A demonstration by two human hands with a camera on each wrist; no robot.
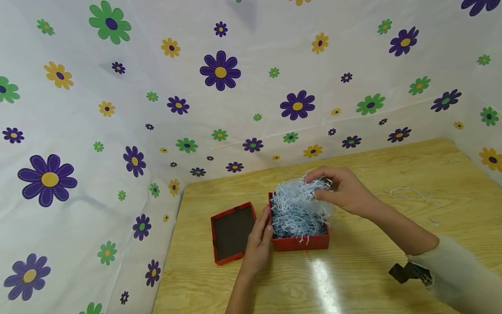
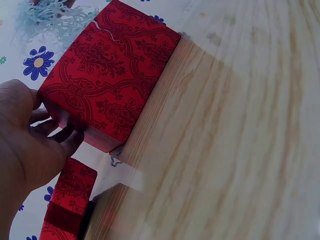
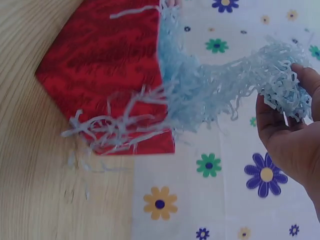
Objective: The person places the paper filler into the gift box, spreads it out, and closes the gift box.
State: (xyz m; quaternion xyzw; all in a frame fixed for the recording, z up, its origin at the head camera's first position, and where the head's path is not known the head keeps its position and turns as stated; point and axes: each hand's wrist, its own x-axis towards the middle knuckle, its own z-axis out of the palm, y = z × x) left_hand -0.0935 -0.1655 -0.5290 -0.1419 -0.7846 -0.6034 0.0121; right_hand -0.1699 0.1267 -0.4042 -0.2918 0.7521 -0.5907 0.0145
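A red patterned gift box (image 1: 301, 243) stands uncovered on the table, heaped with pale blue shredded paper (image 1: 298, 218). My left hand (image 1: 259, 242) rests along its left wall, fingers against the side. In the left wrist view, the fingertips (image 2: 74, 137) touch the box (image 2: 107, 75) low on that side. Above the box's back right part, my right hand (image 1: 345, 192) grips a clump of the shredded paper. The right wrist view shows that clump (image 3: 285, 95) between thumb and fingers, with strands trailing down to the paper in the box.
Left of the box lies its lid (image 1: 234, 233), dark inside facing up; a ribbon band crosses its side in the left wrist view. Loose paper shreds (image 1: 409, 192) are scattered on the wooden table (image 1: 364, 270) to the right. A flower-printed sheet (image 1: 251, 104) stands behind.
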